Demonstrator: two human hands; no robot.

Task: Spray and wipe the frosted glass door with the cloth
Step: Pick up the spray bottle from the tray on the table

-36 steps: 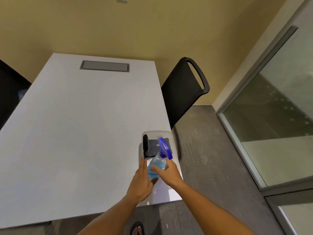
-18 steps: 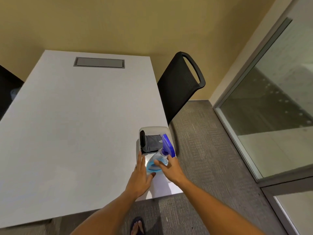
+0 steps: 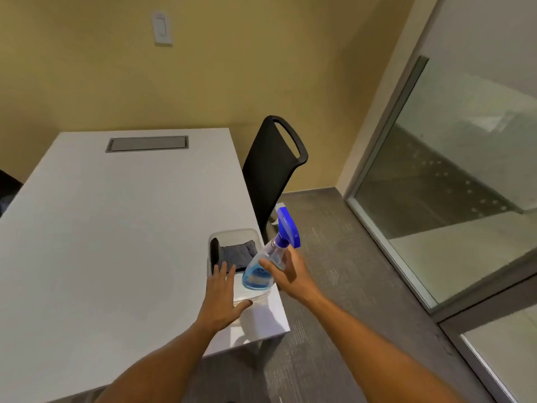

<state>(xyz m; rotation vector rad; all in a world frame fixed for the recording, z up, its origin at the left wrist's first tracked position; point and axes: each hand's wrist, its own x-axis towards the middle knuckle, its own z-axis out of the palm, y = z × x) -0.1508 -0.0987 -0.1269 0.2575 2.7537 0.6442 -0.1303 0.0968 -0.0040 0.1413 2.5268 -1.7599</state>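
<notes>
My right hand (image 3: 290, 274) grips a clear spray bottle (image 3: 263, 266) with blue liquid and a blue trigger head, held tilted above the table's right edge. My left hand (image 3: 222, 298) lies flat with straight fingers on the near end of a clear plastic bin (image 3: 232, 232). Inside the bin lie a folded dark grey cloth (image 3: 236, 251) and a black tool (image 3: 214, 253) at its left side. The frosted glass door (image 3: 465, 181) fills the right side of the view.
The bin stands at the right edge of a white table (image 3: 101, 242) with a grey cable hatch (image 3: 146, 144). A black chair (image 3: 273, 167) is tucked at the table's right side. Grey carpet (image 3: 334, 257) lies between table and door.
My right hand has lifted the spray bottle up and out of the bin toward the right. My left hand stays on the bin. The view has tilted upward.
</notes>
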